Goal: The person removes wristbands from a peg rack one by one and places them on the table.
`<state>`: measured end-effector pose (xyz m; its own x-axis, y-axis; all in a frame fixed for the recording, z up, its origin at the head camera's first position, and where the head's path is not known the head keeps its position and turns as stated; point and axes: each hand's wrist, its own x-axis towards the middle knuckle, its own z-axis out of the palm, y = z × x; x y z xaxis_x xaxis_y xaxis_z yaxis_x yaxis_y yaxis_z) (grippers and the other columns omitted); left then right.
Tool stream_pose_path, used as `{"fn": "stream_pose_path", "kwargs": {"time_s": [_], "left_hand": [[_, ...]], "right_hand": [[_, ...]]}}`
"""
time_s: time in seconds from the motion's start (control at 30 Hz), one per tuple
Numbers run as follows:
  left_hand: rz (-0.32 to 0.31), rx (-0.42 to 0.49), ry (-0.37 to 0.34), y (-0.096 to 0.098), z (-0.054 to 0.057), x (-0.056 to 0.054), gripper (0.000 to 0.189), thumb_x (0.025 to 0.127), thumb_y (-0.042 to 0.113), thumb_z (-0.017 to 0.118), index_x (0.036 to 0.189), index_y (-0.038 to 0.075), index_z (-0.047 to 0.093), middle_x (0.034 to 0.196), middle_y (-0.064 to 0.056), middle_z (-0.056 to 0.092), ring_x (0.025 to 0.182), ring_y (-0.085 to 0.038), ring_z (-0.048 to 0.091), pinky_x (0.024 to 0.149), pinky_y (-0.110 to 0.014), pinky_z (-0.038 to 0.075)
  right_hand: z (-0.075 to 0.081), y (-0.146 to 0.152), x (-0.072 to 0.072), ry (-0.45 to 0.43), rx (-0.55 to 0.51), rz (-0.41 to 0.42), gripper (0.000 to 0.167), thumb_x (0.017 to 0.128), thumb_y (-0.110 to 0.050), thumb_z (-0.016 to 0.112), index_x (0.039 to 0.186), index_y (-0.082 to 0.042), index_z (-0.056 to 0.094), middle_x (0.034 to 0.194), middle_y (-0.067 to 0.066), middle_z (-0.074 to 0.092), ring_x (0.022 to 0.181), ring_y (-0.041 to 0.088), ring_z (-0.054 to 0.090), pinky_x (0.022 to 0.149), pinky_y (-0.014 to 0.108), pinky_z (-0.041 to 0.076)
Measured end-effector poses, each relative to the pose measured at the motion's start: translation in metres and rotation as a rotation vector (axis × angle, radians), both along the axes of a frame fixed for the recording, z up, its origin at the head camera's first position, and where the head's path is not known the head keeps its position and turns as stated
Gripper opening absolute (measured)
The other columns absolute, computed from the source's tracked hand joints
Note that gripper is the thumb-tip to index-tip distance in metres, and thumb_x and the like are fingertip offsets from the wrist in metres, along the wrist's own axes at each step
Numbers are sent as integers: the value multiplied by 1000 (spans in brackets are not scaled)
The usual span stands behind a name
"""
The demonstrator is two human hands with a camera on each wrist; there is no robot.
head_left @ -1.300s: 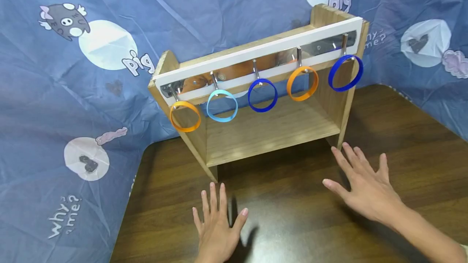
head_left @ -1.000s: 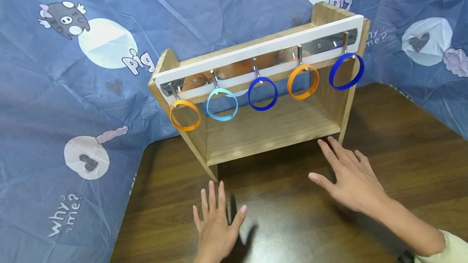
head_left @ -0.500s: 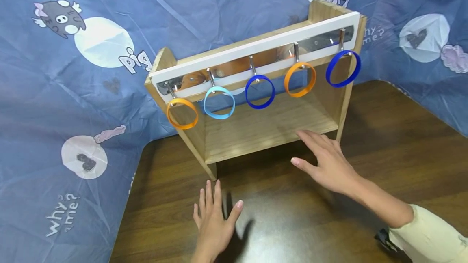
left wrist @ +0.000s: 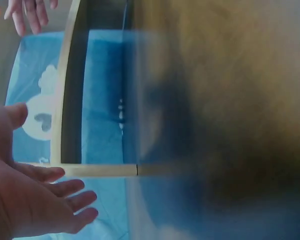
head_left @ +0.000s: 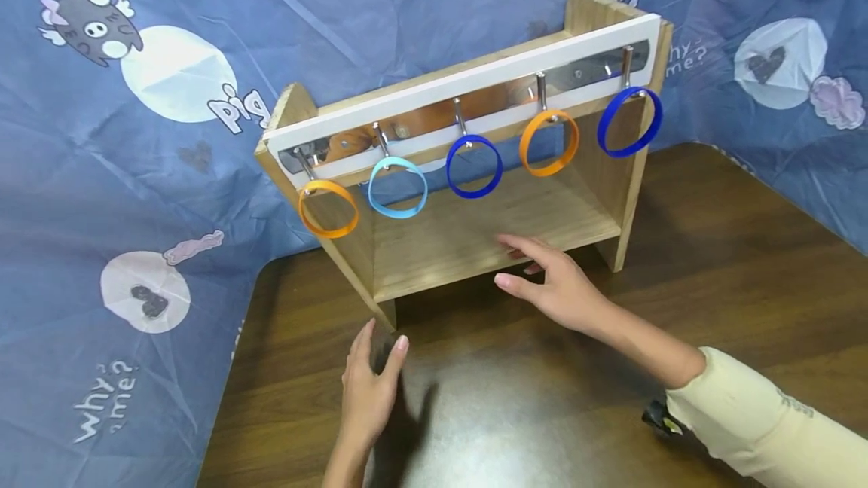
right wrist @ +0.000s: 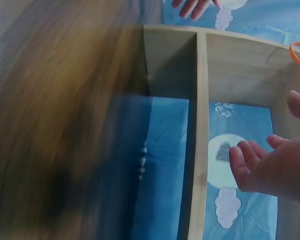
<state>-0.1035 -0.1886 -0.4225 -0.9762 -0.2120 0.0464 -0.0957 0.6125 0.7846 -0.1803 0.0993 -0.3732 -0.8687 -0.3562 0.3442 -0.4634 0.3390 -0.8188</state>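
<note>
left hand [head_left: 369, 398]: released, fingers relaxed, just beside a foot [head_left: 388, 315] of the wooden rack [head_left: 461, 236]. right hand [head_left: 566, 292]: released, fingers loosely bent, in front of the rack's bottom shelf [head_left: 427, 258]. above and beyond both, on metal hooks [head_left: 541, 90], left to right: orange band [head_left: 330, 234], light-blue band [head_left: 398, 215], dark-blue band [head_left: 473, 194], second orange band [head_left: 548, 172], second dark-blue band [head_left: 625, 153]. blue backdrop [head_left: 359, 36] behind reads "pig" twice; "why me?" left of the left hand. sleeve lettering [head_left: 799, 405] behind right hand illegible.

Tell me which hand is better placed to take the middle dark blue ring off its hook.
Probably the right hand: it is empty, in front of the wooden shelf, below and right of the middle dark blue ring in the head view. The left hand is lower and farther from that ring.
</note>
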Motion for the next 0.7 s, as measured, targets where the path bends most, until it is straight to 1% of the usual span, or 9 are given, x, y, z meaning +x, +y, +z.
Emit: {"fn": "stream_pose_path", "kwargs": {"time_s": [0.03,0.1,0.23,0.37,0.43,0.5,0.6,0.63,0.7], "left_hand": [[14,42,7,-3,2,-4,73,94,55,54,149,11,32,153,-14,31,140,-37,26,110,-61,20],[48,139,52,-10,6,-12,70,94,51,56,146,9,36,149,-15,38,137,-34,33,111,-54,27],[115,332,195,-19,13,-33,55,97,37,58,138,3,45,134,-16,51,125,-25,47,105,-36,38],[119,518,313,-24,21,-54,43,99,30,55,132,2,50,118,-10,53,113,-20,50,95,-28,46],[108,598,333,-24,24,-61,42,100,31,53,131,3,51,112,-5,53,109,-18,52,91,-28,49],[106,676,344,-23,25,-66,41,100,33,52,129,4,53,109,-3,54,106,-16,53,89,-30,51],[134,738,363,-21,26,-71,36,99,34,53,122,7,58,103,1,56,100,-14,55,84,-29,52],[145,752,369,-20,26,-72,34,99,35,54,119,8,60,101,1,57,98,-13,55,83,-28,52],[163,766,379,-20,27,-74,31,98,36,55,114,11,62,98,1,57,96,-13,55,81,-27,51]], "right_hand": [[1,-3,-1,-27,-32,15,54,92,-23,67,141,-10,47,136,14,53,118,29,53,92,45,47],[4,-10,-4,-83,-86,41,53,93,-21,66,141,-10,46,135,15,53,116,28,54,92,43,47],[6,-22,-8,-146,-169,84,52,93,-17,66,140,-8,46,133,17,53,112,26,57,91,39,48],[7,-35,-13,-183,-250,137,50,93,-13,65,139,-6,47,132,20,54,110,26,58,90,34,49],[8,-42,-15,-221,-287,160,48,94,-13,64,139,-6,48,132,20,54,109,25,58,90,34,50],[10,-50,-19,-265,-332,189,47,94,-12,63,139,-6,48,131,21,54,111,26,58,91,37,50],[15,-63,-24,-339,-409,228,46,95,-9,61,138,-5,48,131,24,54,113,30,58,94,46,49],[16,-68,-26,-358,-439,242,46,95,-7,61,139,-4,47,130,24,54,113,34,58,94,49,48],[21,-79,-29,-390,-491,255,46,95,-5,60,139,-2,46,129,25,55,112,35,59,95,54,46]]}}
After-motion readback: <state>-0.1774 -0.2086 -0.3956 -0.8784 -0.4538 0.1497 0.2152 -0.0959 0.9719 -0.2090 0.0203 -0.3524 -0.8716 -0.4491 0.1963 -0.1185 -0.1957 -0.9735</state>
